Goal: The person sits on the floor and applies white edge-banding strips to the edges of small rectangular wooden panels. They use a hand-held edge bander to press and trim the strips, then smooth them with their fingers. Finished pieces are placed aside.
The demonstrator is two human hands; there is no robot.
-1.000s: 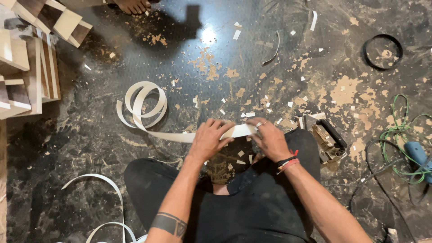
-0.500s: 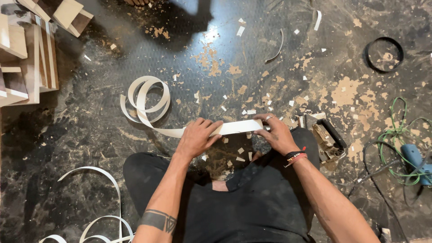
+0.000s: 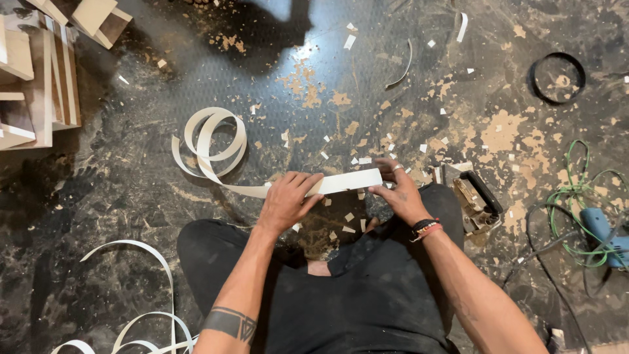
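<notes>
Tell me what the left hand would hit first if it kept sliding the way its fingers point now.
The left hand points up and to the right along the flat white edging strip it presses. Going on, it would probably meet the right hand, which pinches the strip's far end, though depth is unclear.

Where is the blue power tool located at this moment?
In the head view, the blue power tool lies on the floor at the far right edge, beside the green cable, well to the right of the right hand.
</notes>
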